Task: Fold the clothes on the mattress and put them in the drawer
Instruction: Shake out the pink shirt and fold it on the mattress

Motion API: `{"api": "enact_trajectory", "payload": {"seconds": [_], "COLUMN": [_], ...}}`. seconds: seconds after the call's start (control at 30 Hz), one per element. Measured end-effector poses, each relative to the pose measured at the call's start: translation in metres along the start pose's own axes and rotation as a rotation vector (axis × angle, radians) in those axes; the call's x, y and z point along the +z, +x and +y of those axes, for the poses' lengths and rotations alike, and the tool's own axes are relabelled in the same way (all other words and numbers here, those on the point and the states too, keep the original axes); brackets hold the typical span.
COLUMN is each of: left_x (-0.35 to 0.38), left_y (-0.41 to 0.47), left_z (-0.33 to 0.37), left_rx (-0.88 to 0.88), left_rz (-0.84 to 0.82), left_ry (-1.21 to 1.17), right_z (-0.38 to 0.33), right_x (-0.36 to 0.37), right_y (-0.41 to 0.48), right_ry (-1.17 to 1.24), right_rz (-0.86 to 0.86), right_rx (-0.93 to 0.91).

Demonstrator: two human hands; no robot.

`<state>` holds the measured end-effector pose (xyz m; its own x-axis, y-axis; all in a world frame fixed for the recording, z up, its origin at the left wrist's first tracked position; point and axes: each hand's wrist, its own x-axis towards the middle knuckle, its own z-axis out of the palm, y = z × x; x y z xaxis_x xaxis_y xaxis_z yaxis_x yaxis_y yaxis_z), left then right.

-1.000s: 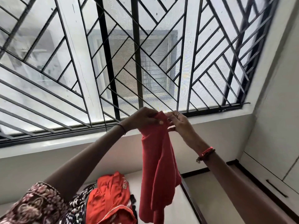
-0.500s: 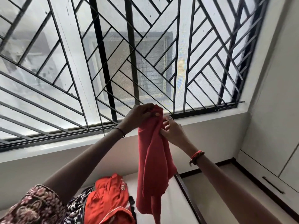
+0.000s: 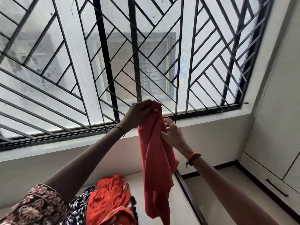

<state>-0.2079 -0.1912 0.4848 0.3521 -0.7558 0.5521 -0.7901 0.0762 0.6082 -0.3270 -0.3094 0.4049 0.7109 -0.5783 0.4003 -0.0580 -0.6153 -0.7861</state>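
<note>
While the left hand (image 3: 140, 112) pinches the top edge of the soft coral-red knit garment (image 3: 156, 161), fingers closed tight on the bunched fabric, the cloth hangs straight down from that grip. Below and left of it sits the unfolded pile: a dark floral printed piece (image 3: 78, 207) and a brighter orange-red jersey with white piping (image 3: 112, 202), both on the pale mattress (image 3: 181, 208). Just right of and slightly below the left-hand grip, the right hand (image 3: 172, 135) is curled into the garment's side; looks like it's holding an edge, but the fingertips are buried in fabric, so can't confirm.

Step looks like finding the matching corners before the first fold. Doing it well: slide the right hand along the hem to the far corner, spread the hands apart until the top edge is taut, shake once to drop twists.

Garment: thin, limp, matte, twisted lengthwise, lower end narrowing to a loose tail. Shape not readable yet.
</note>
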Motion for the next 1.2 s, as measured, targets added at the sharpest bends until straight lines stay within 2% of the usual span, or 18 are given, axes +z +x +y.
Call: {"api": "enact_trajectory", "payload": {"seconds": [0.1,0.23,0.3,0.43,0.53,0.6,0.7,0.73,0.83,1.0,1.1,1.2], "left_x": [-0.001,-0.012,-0.022,-0.047,-0.053,-0.050,-0.042,-0.039,-0.032,-0.029,-0.029,-0.028], "left_y": [0.001,0.000,-0.002,-0.006,-0.007,-0.006,-0.005,-0.004,-0.004,-0.007,-0.008,-0.009], "left_z": [-0.005,-0.011,-0.012,-0.018,-0.011,-0.006,-0.004,-0.005,-0.009,-0.008,-0.008,-0.007], "left_rx": [0.002,-0.006,-0.009,-0.012,-0.044,-0.037,-0.034,-0.039,-0.052,-0.054,-0.067,-0.081], "left_rz": [0.036,0.088,0.103,0.056,0.012,-0.010,-0.054,-0.070,-0.088,-0.053,-0.033,-0.037], "left_ry": [0.003,0.005,-0.018,-0.063,-0.172,-0.209,-0.229,-0.229,-0.229,-0.262,-0.271,-0.292], "right_z": [0.008,0.024,0.033,0.035,0.036,0.031,0.024,0.020,0.007,-0.008,-0.004,-0.008], "right_x": [0.006,0.003,-0.008,-0.037,-0.041,-0.032,-0.014,-0.008,0.007,0.020,0.028,0.035], "right_y": [-0.002,-0.001,0.003,0.004,0.005,0.006,0.007,0.004,-0.010,-0.030,-0.029,-0.024], "right_ry": [-0.122,-0.120,0.041,0.560,0.774,0.660,0.056,-0.066,-0.029,0.266,0.273,0.211], "right_rz": [-0.053,-0.038,-0.137,-0.410,-0.422,-0.324,-0.042,0.041,0.088,-0.076,-0.111,-0.051], "right_rx": [0.062,0.066,0.057,0.210,0.270,0.241,0.080,0.075,0.051,0.073,0.081,0.111]}}
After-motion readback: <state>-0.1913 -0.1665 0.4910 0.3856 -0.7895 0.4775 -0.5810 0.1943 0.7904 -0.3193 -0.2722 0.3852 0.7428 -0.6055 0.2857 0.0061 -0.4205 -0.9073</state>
